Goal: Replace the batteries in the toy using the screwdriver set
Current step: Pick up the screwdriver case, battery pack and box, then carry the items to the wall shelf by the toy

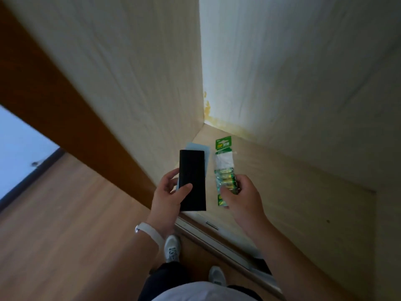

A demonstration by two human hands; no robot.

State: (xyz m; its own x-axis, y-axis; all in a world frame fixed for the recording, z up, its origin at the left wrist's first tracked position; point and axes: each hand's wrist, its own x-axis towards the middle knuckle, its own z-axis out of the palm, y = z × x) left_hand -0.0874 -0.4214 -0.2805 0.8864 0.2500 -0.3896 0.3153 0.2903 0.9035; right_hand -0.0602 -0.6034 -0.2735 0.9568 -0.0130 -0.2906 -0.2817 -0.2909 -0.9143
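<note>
The black case (193, 179) is flat and oblong. Its long axis runs away from the person, with the far end towards the inner corner of the pale wooden shelf (293, 181) and the near end at the shelf's front edge. A light blue sheet (198, 148) shows behind its far end and left edge. Just to its right the battery pack (224, 168) lies along nearly the same line, green header card at the far end, with the batteries (226, 180) side by side across its middle. The blur hides whether the pack touches the shelf. Both forearms reach forward from the bottom of the view, the left one bearing a white wristband (149, 232). The left hand (167, 196) grips the case by its near half: the thumb lies across the black front face and the fingers curl round the left edge. The right hand (243, 196) grasps the pack low down, fingers curled at its right edge over the batteries and thumb pressed on the near end. The two hands are level and near each other, with case and pack close but apart. Below them are white shoes (172, 248) on a wooden floor (65, 213).
</note>
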